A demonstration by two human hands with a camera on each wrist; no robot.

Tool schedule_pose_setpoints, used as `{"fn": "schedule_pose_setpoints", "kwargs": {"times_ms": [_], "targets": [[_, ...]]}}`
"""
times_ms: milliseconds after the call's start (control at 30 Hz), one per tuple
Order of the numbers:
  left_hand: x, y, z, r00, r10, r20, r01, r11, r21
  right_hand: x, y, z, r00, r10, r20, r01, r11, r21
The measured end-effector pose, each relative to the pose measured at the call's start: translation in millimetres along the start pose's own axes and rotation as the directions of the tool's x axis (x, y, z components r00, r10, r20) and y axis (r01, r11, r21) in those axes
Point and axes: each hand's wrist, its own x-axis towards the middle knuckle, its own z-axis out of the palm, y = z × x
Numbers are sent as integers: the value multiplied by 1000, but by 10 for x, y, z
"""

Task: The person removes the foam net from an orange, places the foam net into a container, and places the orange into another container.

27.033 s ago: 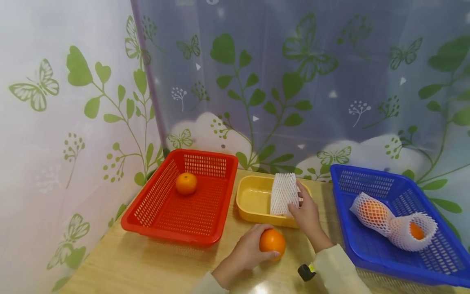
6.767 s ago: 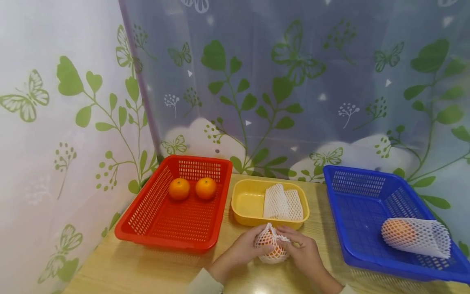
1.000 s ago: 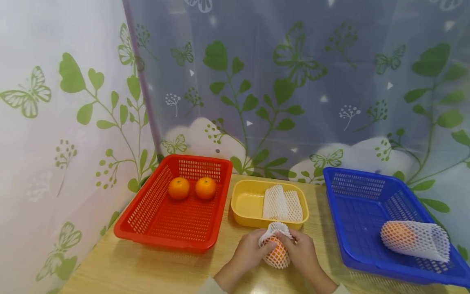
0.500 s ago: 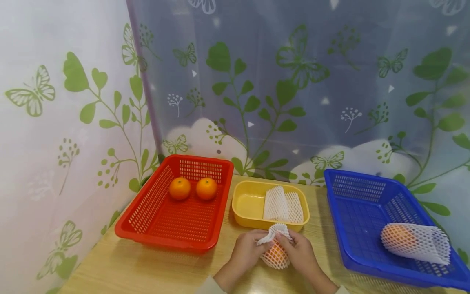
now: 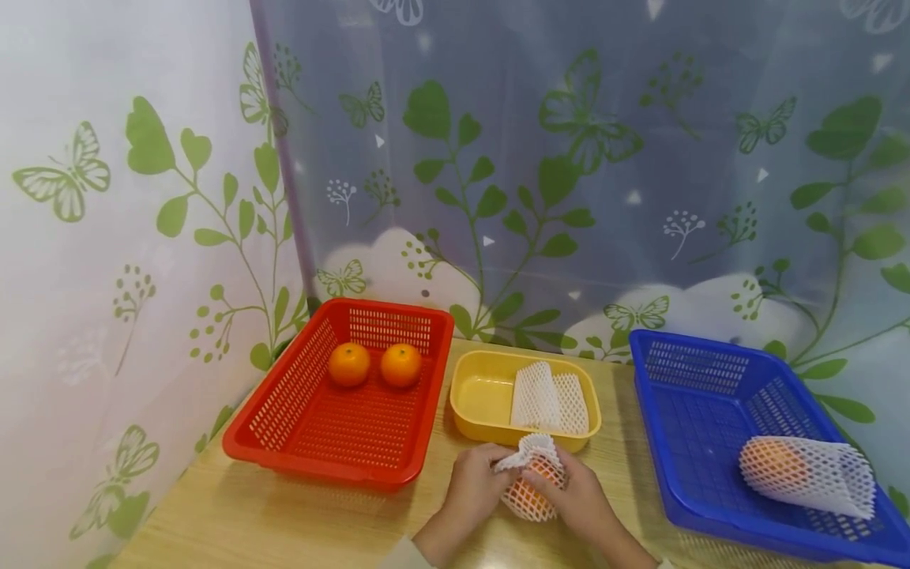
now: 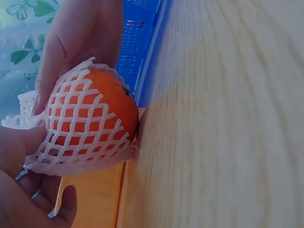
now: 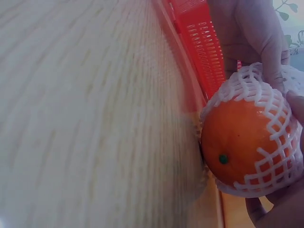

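Note:
Between both hands, low in the middle of the head view, is an orange partly inside a white foam net sleeve. My left hand pinches the sleeve at its left side, the thumb on the mesh. From the other side my right hand grips the netted fruit, with its thumb across the front. Both wrist views show the stem end of the orange bare, with mesh around the rest. The loose end of the sleeve is bunched toward the yellow tub. Some fingers are hidden behind the fruit.
A red basket with two bare oranges stands at left. Behind the hands, a yellow tub holds flat foam nets. The blue basket at right holds a netted orange. Curtains rise behind the wooden table.
Over the last second, the right thumb has slid down across the front of the netted orange, and the sleeve's loose end is more bunched. Long before, the left hand held a bare orange.

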Motion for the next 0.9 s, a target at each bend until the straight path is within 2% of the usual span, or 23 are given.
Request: {"fn": "schedule_pose_setpoints", "kwargs": {"times_ms": [167, 367, 567, 900], "targets": [[19, 0, 1, 1000, -21, 3, 21, 1000, -13, 8, 4, -17, 999, -36, 16, 35, 998, 46], [-7, -31, 28, 999, 6, 40, -6, 1000, 5, 0, 28, -12, 1000, -21, 14, 20, 997, 71], [-20, -33, 32, 997, -3, 83, 3, 1000, 8, -10, 56, -21, 1000, -16, 13, 14, 994, 106], [-15, -56, 65, 991, -42, 128, 42, 999, 1, -21, 80, -30, 1000, 12, -4, -12, 998, 54]]}}
